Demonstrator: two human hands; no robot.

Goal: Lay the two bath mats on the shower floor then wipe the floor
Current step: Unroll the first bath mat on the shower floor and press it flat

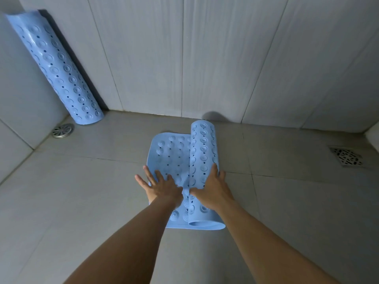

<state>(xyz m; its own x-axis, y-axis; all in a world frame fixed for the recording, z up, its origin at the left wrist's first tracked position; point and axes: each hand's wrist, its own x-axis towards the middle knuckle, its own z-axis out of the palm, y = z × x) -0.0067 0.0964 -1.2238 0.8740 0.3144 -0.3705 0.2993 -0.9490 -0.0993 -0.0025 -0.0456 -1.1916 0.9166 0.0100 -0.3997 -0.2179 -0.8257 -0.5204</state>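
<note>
Grey tile covers everything: the wall [205, 54] fills the upper half of the view, the shower floor [82, 191] the lower half.

Second bath mat [55, 68]: pale blue, rolled, standing on end and leaning in the corner at 10 o'clock. Untouched. Round drain [62, 130] on the floor just beside its foot.

First bath mat [174, 158]: same blue, on the floor just below centre, partly unrolled. Flat portion at 9 o'clock of its roll [204, 156]; the roll lies along the mat's right-hand edge.

Square drain [347, 157] at 3 o'clock, well apart from the mat.

Step in hand (judged): laying out mat one. Mat two and the wipe not yet started.

Left hand [162, 186]: fingers spread, palm down, pressing the flat portion near its left edge. Not grasping anything.

Right hand [213, 188]: fingers together, laid flat on top of the roll, thumb at the seam between roll and flat part. Resting or pushing, not closed around it.

Both forearms extend from 6 o'clock, nearly parallel, wrists close together.

Next move (judged): push the roll toward 3 o'clock while the left hand pins the flat part. The material probably wants to curl back, so the edges will need pressing down.
</note>
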